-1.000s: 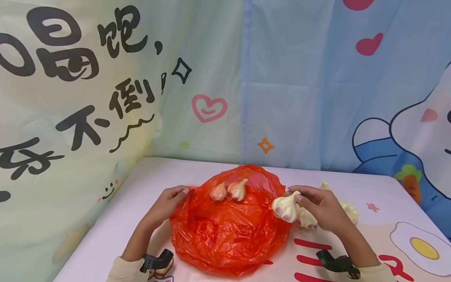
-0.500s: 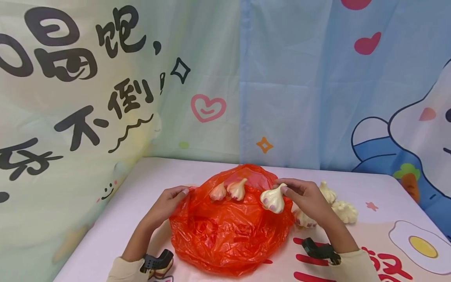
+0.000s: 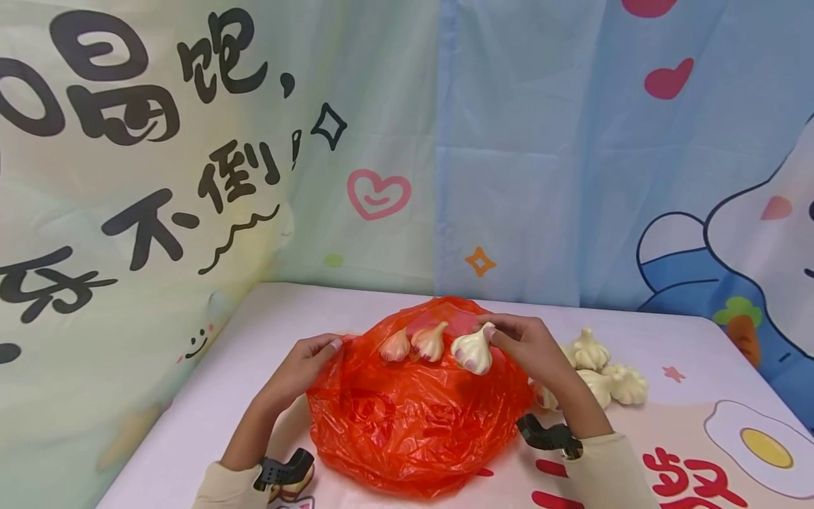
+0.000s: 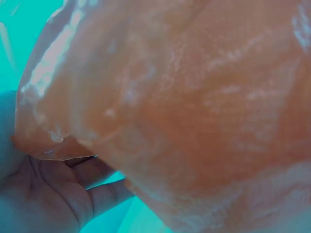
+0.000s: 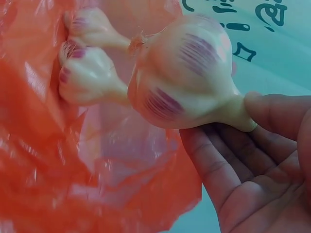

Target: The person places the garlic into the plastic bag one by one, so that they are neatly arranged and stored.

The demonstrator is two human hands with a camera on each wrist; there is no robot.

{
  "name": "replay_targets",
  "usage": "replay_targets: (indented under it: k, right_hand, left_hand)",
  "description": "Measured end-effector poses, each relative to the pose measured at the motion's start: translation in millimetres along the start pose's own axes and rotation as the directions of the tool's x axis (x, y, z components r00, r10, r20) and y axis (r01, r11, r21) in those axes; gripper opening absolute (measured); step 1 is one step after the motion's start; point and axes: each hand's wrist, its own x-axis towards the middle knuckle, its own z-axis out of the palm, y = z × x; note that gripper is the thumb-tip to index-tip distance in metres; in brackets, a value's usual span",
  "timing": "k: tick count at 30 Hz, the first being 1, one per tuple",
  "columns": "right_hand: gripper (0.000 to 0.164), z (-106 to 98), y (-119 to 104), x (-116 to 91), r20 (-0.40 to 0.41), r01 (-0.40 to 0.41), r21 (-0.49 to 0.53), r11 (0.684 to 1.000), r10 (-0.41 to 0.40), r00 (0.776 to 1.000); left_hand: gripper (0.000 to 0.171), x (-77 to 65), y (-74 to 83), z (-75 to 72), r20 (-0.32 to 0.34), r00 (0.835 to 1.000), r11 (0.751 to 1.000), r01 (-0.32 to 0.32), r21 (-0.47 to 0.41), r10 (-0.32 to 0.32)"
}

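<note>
A crumpled red plastic bag point(image 3: 413, 431) lies open on the table, two garlic bulbs point(image 3: 429, 342) side by side within its mouth. At its left edge my left hand point(image 3: 304, 367) pinches the plastic between thumb and fingers; in the left wrist view the plastic bag point(image 4: 194, 107) hides much of that hand. My right hand point(image 3: 531, 346) holds a third garlic bulb point(image 3: 472, 352) by its stem, over the right part of the bag's mouth. Up close in the right wrist view, that garlic bulb point(image 5: 187, 73) shows purple streaks, its stem pinched under the thumb.
Several more garlic bulbs point(image 3: 591, 351) sit in a cluster on the table, right of the bag and partly behind my right forearm. The table cover point(image 3: 674, 424) is printed with a fried egg and red characters. A patterned curtain point(image 3: 509, 177) hangs behind the table.
My right hand has carried its garlic bulb leftward and slightly away from me, from the bag's right edge to beside the two bulbs inside. The left hand stays on the bag's edge.
</note>
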Motion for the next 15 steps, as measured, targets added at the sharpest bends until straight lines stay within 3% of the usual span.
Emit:
replay_targets:
  k: [8,15]
  right_hand:
    - [0.031,15,-6,8,0.027,0.033,0.058,0.998,-0.034,0.999]
    - [0.029,27,4,19,0.057,0.062,0.117,0.991,-0.069,0.996]
  left_hand:
    - [0.038,-1.0,0.5,0.3,0.009,1.000,1.000,-0.018,0.008,0.018]
    - [0.037,-0.2,0.3,0.8,0.021,0.999,0.999,-0.027,0.018,0.026]
